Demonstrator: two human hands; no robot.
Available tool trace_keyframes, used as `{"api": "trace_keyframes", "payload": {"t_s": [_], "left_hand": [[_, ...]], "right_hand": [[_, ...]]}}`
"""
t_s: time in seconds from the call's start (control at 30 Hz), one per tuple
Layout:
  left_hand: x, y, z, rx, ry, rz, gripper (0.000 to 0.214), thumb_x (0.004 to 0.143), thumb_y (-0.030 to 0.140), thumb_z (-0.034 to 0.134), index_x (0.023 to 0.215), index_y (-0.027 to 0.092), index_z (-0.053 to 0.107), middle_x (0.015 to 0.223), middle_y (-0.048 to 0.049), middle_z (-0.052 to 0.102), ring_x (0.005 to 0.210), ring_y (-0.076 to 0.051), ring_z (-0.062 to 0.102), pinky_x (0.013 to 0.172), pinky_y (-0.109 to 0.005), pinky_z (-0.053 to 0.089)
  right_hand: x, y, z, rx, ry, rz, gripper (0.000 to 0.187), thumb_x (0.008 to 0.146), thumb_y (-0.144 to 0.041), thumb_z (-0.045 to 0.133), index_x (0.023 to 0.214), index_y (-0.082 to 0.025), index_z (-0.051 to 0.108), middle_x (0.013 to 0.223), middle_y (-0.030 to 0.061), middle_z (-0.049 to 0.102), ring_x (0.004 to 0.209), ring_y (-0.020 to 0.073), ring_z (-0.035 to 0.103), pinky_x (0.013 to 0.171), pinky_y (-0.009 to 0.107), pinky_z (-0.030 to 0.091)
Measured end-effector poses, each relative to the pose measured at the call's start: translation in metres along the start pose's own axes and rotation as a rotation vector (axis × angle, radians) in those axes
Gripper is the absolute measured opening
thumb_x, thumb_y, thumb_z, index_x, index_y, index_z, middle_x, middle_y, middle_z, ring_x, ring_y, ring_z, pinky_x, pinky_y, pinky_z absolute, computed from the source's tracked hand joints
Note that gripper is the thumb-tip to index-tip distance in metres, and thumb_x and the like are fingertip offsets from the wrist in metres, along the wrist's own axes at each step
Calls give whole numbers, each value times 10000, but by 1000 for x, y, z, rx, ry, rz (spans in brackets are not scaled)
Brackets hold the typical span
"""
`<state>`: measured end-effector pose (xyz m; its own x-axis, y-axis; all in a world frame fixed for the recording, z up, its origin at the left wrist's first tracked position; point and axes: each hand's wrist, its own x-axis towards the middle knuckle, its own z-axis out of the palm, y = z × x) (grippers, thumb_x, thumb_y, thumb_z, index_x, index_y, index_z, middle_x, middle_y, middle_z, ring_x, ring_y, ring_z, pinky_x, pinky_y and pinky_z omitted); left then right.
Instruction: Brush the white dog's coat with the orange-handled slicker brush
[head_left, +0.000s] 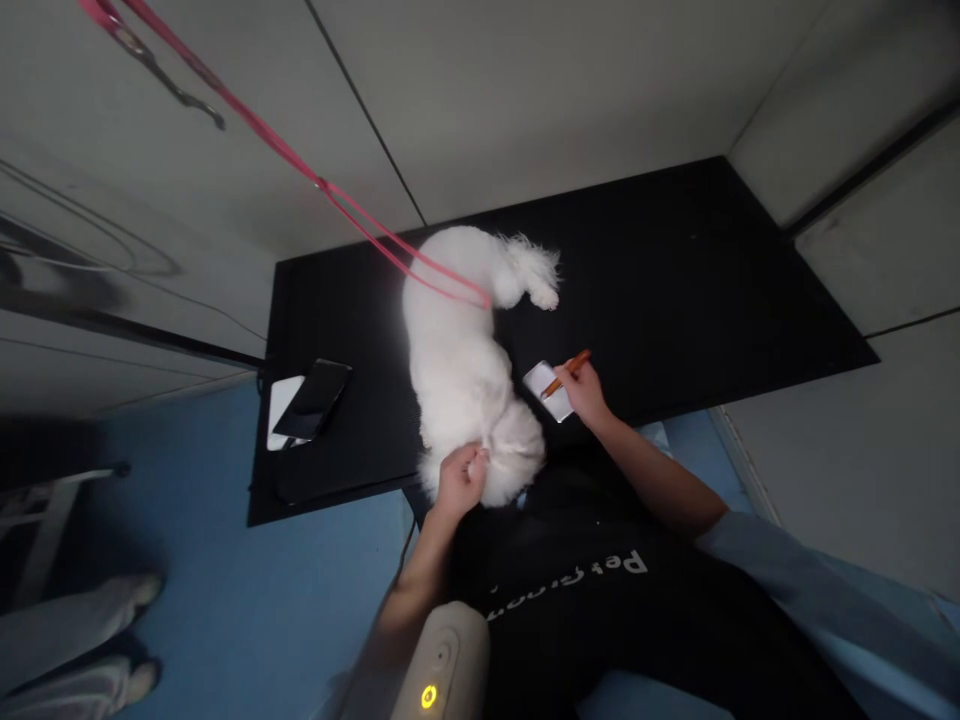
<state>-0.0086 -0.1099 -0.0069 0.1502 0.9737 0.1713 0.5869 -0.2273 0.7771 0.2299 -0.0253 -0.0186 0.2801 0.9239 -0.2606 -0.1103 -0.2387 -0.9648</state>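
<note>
A white fluffy dog [454,345] lies on the black grooming table, its head end near my black apron. My left hand [461,480] is closed, its fingers pinching fur at the dog's head. In my right hand [583,392], to the right of the head, is an orange-brown pen-like tool [574,366]. Its lower tip is over a small white pad [550,388], which lies on the table by the dog's head. My right fingers also touch or overlap the pad's edge; I cannot tell which. A thin pink lead [375,240] runs down from the upper left to the dog's back.
On the left part of the black table [675,270] a dark phone-like slab [315,398] rests partly over a white one [279,412]. A metal clip [176,92] hangs by the lead. Another person's legs [75,620] show at lower left. A pale device [446,655] with a yellow light is in front.
</note>
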Motion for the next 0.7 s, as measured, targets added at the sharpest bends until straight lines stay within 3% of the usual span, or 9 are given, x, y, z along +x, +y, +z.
{"api": "trace_keyframes", "payload": {"t_s": [0.07,0.17,0.3,0.33,0.43,0.5,0.57,0.6,0.7], "left_hand": [[-1,0,0,-1,4,3,299,891,326,447,646,194,557,561,0,558,544,-141,540,553,-241,438],[0,1,1,-8,19,7,309,892,335,449,634,194,543,553,5,543,532,-134,525,537,-235,426],[0,1,2,-14,29,-13,319,893,345,447,626,196,536,545,6,533,528,-135,518,530,-236,425],[0,1,2,-17,17,-16,317,892,341,452,623,196,537,541,7,531,524,-135,516,532,-237,429],[1,-1,4,-46,20,-8,291,882,330,475,641,194,565,556,1,555,532,-138,528,556,-243,453],[1,-3,6,-60,52,-11,279,878,339,486,663,192,586,583,-8,582,552,-143,548,577,-248,469],[1,-4,8,-64,66,-25,293,878,361,484,665,191,591,598,-15,598,566,-147,562,590,-251,474],[1,-5,9,-61,62,-35,305,880,373,480,661,192,590,596,-15,601,567,-147,564,590,-252,474],[0,-7,11,-45,57,-71,340,878,406,467,637,196,580,571,-12,595,556,-147,562,574,-250,464]], "right_hand": [[2,0,0,30,7,1,386,644,-523,743,773,-224,535,894,41,703,861,207,640,765,335,504],[1,0,1,61,-186,170,408,644,-540,745,798,-221,544,857,44,713,783,203,638,652,307,486],[-1,0,1,48,42,92,416,623,-537,757,767,-225,522,797,7,669,772,176,612,668,283,471],[-3,0,1,54,20,80,408,634,-540,751,775,-225,532,812,8,672,764,171,607,663,282,468],[-8,-2,1,70,-221,186,405,648,-555,745,788,-221,564,821,22,690,698,164,592,623,288,457],[-10,-5,1,63,-161,177,418,625,-557,761,755,-224,545,793,17,677,720,171,598,657,299,469],[-12,-7,1,48,-30,77,410,634,-558,755,749,-230,537,796,13,667,797,185,611,726,311,483],[-13,-8,2,40,-33,48,400,649,-560,744,761,-231,547,806,15,671,822,191,615,745,316,486],[-15,-10,3,28,-228,114,397,677,-575,722,794,-224,578,821,28,695,814,204,630,737,332,496]]}}
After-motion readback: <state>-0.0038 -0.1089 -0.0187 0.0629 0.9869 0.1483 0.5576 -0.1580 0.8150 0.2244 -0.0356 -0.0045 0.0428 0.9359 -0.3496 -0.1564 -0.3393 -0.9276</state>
